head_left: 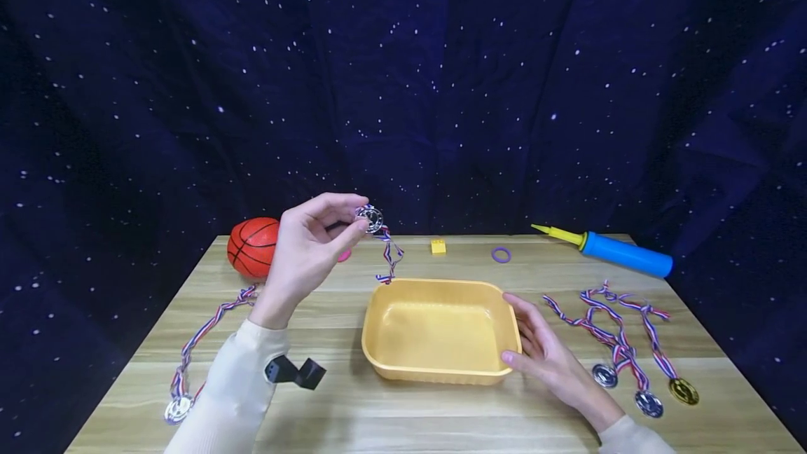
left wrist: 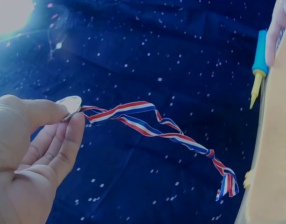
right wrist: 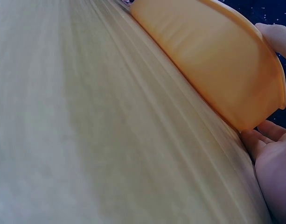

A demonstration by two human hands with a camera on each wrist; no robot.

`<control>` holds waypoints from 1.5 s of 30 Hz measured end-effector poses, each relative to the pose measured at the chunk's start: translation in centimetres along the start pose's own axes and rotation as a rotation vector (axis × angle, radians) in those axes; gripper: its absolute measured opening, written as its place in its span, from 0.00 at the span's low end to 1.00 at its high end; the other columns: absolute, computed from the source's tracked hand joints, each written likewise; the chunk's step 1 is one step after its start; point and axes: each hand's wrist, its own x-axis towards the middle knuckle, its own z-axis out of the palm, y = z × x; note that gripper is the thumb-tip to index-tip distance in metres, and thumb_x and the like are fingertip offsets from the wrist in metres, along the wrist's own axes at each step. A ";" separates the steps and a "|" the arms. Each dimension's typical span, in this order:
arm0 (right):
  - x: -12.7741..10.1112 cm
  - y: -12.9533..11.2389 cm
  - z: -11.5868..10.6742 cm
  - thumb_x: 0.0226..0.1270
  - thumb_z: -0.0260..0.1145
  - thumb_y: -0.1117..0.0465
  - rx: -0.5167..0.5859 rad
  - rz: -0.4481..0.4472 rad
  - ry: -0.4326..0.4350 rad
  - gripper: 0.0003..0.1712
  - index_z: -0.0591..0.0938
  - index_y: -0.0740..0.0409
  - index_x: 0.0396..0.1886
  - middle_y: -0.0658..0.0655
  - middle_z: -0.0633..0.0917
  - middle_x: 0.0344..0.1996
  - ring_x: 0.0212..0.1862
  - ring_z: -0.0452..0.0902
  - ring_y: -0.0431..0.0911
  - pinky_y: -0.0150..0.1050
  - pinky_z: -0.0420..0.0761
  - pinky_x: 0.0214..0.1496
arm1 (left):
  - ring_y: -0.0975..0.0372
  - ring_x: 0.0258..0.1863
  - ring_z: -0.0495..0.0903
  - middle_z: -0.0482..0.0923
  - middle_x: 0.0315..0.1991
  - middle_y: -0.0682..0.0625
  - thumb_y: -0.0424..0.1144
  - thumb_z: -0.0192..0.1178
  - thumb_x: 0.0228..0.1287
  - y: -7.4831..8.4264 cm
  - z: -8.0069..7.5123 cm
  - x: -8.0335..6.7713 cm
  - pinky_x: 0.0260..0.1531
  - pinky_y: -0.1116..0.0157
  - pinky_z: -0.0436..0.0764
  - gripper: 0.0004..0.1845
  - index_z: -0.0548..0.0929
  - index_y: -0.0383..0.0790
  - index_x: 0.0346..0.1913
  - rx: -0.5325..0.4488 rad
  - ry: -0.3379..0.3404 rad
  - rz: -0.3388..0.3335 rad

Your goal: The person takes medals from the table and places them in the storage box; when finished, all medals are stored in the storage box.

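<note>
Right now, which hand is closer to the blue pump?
Right. The right hand rests against the tray, below-left of the pump; the left hand, pinching a medal, is far across the table.

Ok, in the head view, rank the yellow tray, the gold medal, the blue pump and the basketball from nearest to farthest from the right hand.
1. yellow tray: the right hand touches its right end.
2. gold medal: on the table to the hand's right.
3. blue pump: far right corner of the table.
4. basketball: far left, beyond the tray.

Basketball (head_left: 253,246) back left; pump (head_left: 611,250), purple ring (head_left: 501,254), yellow block (head_left: 438,246) behind; three medals (head_left: 637,377) right.
</note>
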 end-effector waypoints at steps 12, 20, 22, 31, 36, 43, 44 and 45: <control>0.1 0.0 0.0 0.75 0.69 0.74 0.016 -0.020 -0.013 0.51 0.55 0.61 0.90 0.74 0.63 0.82 0.80 0.70 0.46 0.30 0.72 0.80 | 0.59 0.44 0.89 0.90 0.44 0.37 0.20 0.74 0.67 -1.9 5.8 -0.6 0.51 0.57 0.95 0.17 0.89 0.28 0.57 -0.101 -0.107 -0.099; 0.0 0.1 0.0 0.75 0.69 0.75 0.017 -0.031 -0.018 0.51 0.54 0.61 0.91 0.76 0.62 0.83 0.81 0.70 0.47 0.30 0.71 0.80 | 0.60 0.43 0.89 0.91 0.42 0.42 0.23 0.74 0.69 -3.5 8.5 -2.0 0.47 0.64 0.93 0.16 0.91 0.32 0.57 -0.130 -0.135 -0.179; -0.1 0.1 0.0 0.75 0.69 0.75 0.010 -0.027 -0.016 0.51 0.54 0.61 0.91 0.76 0.62 0.83 0.81 0.70 0.47 0.30 0.71 0.80 | 0.61 0.43 0.89 0.91 0.42 0.43 0.23 0.74 0.69 -4.0 9.1 -2.4 0.47 0.65 0.93 0.15 0.91 0.33 0.57 -0.122 -0.143 -0.204; -0.1 0.1 0.0 0.75 0.70 0.73 -0.012 -0.010 -0.003 0.51 0.55 0.59 0.91 0.74 0.61 0.84 0.81 0.69 0.45 0.29 0.69 0.80 | 0.61 0.45 0.89 0.93 0.47 0.43 0.24 0.75 0.69 -5.8 11.1 -4.6 0.52 0.64 0.93 0.15 0.91 0.35 0.56 -0.041 -0.264 -0.344; -0.2 0.2 0.1 0.75 0.70 0.73 -0.024 -0.006 0.000 0.51 0.55 0.59 0.90 0.73 0.61 0.85 0.81 0.68 0.44 0.28 0.69 0.81 | 0.61 0.44 0.90 0.92 0.47 0.45 0.26 0.76 0.68 -6.5 11.4 -5.3 0.49 0.66 0.92 0.14 0.91 0.37 0.55 -0.011 -0.331 -0.399; 0.0 0.1 0.0 0.75 0.69 0.74 -0.026 -0.018 -0.007 0.52 0.54 0.60 0.91 0.75 0.59 0.85 0.81 0.68 0.41 0.28 0.68 0.80 | 0.62 0.42 0.90 0.91 0.43 0.47 0.22 0.76 0.66 -6.9 12.2 -5.8 0.47 0.68 0.92 0.15 0.90 0.37 0.53 0.008 -0.429 -0.455; 0.0 0.1 0.0 0.75 0.69 0.75 -0.027 -0.016 -0.007 0.52 0.54 0.60 0.91 0.75 0.59 0.85 0.81 0.68 0.41 0.27 0.68 0.80 | 0.62 0.41 0.90 0.91 0.43 0.47 0.21 0.75 0.66 -6.9 12.4 -5.9 0.47 0.68 0.92 0.16 0.90 0.37 0.53 0.015 -0.440 -0.457; 0.0 0.1 0.0 0.75 0.69 0.75 -0.028 -0.016 -0.007 0.52 0.54 0.60 0.91 0.75 0.59 0.85 0.81 0.68 0.41 0.27 0.68 0.80 | 0.63 0.41 0.90 0.91 0.42 0.47 0.21 0.76 0.65 -7.0 12.5 -6.0 0.47 0.69 0.92 0.16 0.90 0.37 0.52 0.026 -0.450 -0.459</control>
